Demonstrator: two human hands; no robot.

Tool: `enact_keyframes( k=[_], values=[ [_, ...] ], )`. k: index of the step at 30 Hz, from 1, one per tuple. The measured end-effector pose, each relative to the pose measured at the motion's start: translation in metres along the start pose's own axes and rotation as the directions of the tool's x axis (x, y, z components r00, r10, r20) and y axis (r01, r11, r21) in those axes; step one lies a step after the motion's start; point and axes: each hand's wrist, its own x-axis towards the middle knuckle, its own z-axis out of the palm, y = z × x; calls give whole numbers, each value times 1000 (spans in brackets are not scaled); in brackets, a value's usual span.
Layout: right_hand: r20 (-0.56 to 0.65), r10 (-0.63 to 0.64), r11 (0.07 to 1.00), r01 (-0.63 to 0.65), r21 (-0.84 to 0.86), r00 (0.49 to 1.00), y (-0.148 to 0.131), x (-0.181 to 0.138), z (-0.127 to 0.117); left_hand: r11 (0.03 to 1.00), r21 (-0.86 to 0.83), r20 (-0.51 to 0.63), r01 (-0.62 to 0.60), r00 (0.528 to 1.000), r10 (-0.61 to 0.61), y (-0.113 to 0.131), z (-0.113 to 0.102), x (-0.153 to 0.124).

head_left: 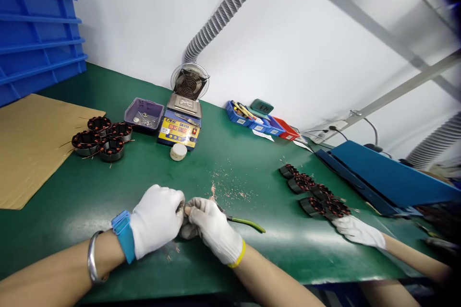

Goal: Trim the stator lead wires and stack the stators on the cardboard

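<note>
Both my hands wear white gloves and meet over the green mat near its front edge. My left hand (156,219), with a blue wrist strap and a metal bangle, is closed around a small dark part that is mostly hidden. My right hand (213,228) is closed on green-handled cutters (248,223), whose handle sticks out to the right. Pink-copper wire clippings (230,192) lie scattered on the mat just beyond my hands.
Wound copper stators (102,138) sit at the left beside a cardboard sheet (32,144). A solder pot (180,124), a fan (189,82) and a purple tray (144,114) stand behind. Another person's gloved hand (356,230) rests by more stators (313,194) at right. Blue crates (36,24) are stacked far left.
</note>
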Motion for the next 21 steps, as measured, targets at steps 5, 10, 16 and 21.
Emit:
enact_keyframes(
  k=[5, 10, 16, 21],
  values=[
    [-43, -640, 441, 322, -837, 767, -4, -8, -15, 1000, -4, 5, -6, 1000, 6, 1, -2, 0],
    [125, -697, 244, 397, -885, 706, -2, -5, -13, 1000, 2, -3, -13, 1000, 13, 1, -2, 0],
    [84, 104, 987, -114, 113, 991, -6, 5, -1, 1000, 3, -12, -16, 1000, 16, -1, 0, 0],
    [-139, -311, 834, 200, -514, 940, -7, -6, -14, 1000, -3, -27, -16, 999, 16, -2, 0, 0]
  ],
)
